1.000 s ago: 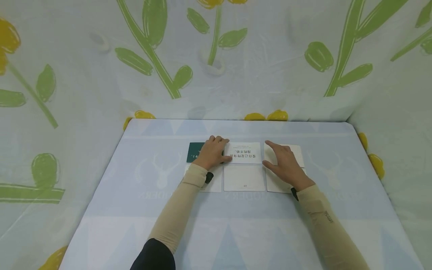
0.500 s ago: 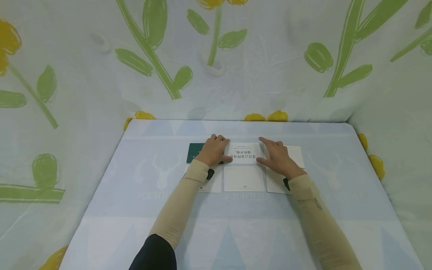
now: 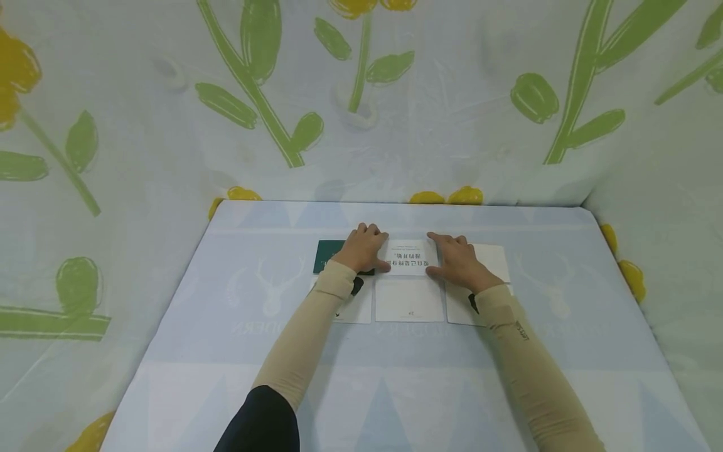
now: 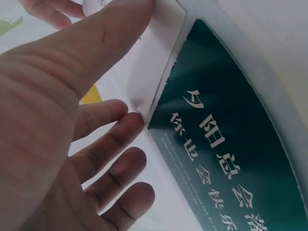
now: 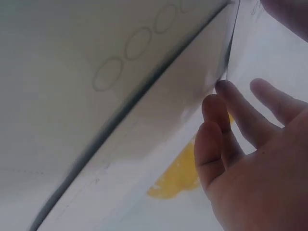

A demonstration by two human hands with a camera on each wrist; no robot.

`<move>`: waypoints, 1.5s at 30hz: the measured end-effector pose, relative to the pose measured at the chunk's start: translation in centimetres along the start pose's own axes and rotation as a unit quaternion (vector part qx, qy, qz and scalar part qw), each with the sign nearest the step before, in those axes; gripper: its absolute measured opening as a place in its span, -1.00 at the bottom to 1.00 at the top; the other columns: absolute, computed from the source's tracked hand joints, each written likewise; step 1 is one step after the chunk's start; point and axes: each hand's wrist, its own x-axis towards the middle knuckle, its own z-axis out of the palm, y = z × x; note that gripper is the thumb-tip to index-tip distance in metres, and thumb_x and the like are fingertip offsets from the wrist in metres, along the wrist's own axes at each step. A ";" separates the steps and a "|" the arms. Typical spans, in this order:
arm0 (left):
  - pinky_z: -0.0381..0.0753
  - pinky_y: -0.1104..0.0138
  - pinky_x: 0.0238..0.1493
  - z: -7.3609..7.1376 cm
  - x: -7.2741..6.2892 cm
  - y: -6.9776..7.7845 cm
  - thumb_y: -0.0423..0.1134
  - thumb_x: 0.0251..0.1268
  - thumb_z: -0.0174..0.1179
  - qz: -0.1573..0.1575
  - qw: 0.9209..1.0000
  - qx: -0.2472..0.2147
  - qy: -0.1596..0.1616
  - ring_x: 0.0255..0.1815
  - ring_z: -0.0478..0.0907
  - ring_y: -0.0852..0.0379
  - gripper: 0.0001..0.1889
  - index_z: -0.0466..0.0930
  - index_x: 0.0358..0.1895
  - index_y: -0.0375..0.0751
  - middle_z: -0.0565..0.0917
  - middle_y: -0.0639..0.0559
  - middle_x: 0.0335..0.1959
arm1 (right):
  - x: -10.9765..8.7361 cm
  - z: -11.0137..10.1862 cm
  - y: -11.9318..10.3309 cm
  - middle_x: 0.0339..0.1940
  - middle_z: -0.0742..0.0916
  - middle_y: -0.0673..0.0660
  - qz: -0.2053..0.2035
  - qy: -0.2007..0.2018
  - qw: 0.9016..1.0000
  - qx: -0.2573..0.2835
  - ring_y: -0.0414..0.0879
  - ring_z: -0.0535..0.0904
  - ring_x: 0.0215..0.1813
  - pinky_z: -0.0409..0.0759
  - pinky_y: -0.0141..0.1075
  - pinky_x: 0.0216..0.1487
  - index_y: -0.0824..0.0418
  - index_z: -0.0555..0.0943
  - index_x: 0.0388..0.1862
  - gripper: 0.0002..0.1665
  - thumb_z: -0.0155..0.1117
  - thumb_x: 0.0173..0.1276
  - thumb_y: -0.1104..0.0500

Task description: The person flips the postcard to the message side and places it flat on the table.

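Observation:
A white card printed with dark characters lies in the middle of the back row. My left hand is at its left edge, thumb and fingers spread apart, partly over a dark green card. In the left wrist view, pale lettering covers that green card, and my left thumb extends over the white card. At the middle card's right edge is my right hand, its thumb and index finger apart. Its wrist and palm partly hide a white card at the right.
A front row holds three pale cards: left, middle and right, with the outer two partly under my wrists. The table has a pale blue patterned cover. Flower-patterned fabric surrounds it at the back and sides.
My right hand has moved left, from over the right-hand card to the right edge of the middle printed card. My left hand has shifted slightly to the right.

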 end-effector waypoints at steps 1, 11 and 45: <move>0.34 0.11 0.34 0.0 0.0 0.0 0.18 0.18 0.43 -0.001 1.000 -0.003 -0.002 0.27 0.31 -0.08 -0.14 0.38 0.49 -0.12 0.46 -0.09 0.30 | 0.0 0.0 0.0 0.49 0.40 0.37 0.000 0.001 1.000 0.001 0.37 0.26 0.36 0.20 0.21 0.37 0.20 0.18 0.61 0.04 0.52 0.28 0.04; 0.36 0.12 0.32 -0.2 0.0 0.3 0.16 0.15 0.46 -0.008 1.000 -0.006 -0.003 0.25 0.30 -0.07 -0.14 0.39 0.48 -0.13 0.45 -0.11 0.28 | -0.6 0.0 -0.3 0.44 0.42 0.36 -0.023 0.038 0.999 0.005 0.31 0.28 0.30 0.22 0.18 0.35 0.19 0.23 0.58 0.06 0.59 0.20 0.10; 0.46 0.14 0.11 1.0 -1.1 0.3 0.16 0.12 0.49 -0.003 0.996 -0.011 0.083 0.05 0.38 -0.04 -0.12 0.33 0.49 0.01 0.55 -0.09 0.13 | -3.1 -0.4 -0.2 0.32 0.58 0.31 0.049 0.067 0.987 0.139 0.18 0.53 0.09 0.50 0.08 0.13 0.30 0.20 0.57 -0.22 0.20 0.50 0.08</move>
